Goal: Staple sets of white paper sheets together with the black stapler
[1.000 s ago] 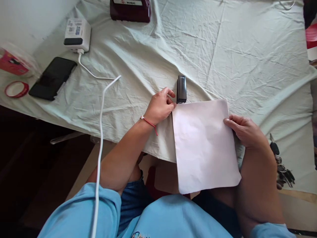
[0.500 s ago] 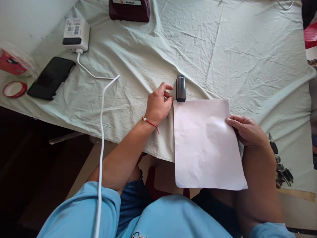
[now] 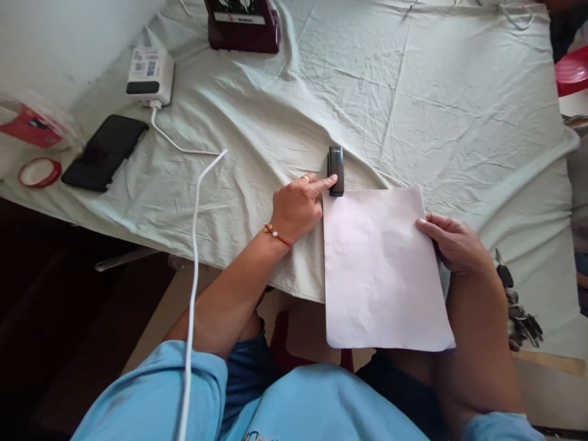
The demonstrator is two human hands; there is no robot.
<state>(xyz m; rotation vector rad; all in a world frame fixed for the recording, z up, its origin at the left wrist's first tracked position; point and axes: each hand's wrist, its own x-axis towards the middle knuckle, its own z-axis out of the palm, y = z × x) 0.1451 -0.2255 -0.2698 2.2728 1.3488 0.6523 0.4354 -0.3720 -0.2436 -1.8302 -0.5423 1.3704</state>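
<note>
A white sheet of paper [image 3: 381, 269] lies half on the cloth-covered table [image 3: 413, 104] and half over its near edge. My right hand [image 3: 452, 242] grips the sheet's right edge. A small black stapler [image 3: 335, 170] lies on the cloth right at the paper's top left corner. My left hand [image 3: 298, 205] rests beside the paper's left edge, and its forefinger stretches out to touch the near end of the stapler.
At the far left lie a black phone [image 3: 105, 152], a white charger box [image 3: 150, 76] with a white cable [image 3: 195, 245], a red tape roll [image 3: 39, 172] and a pink packet [image 3: 32, 127]. A dark red box [image 3: 243, 26] stands at the back. Keys [image 3: 519, 306] lie at the right.
My left hand has let go of the paper's corner and pointed its forefinger onto the stapler. The sheet has straightened and slid slightly. My right hand keeps its hold.
</note>
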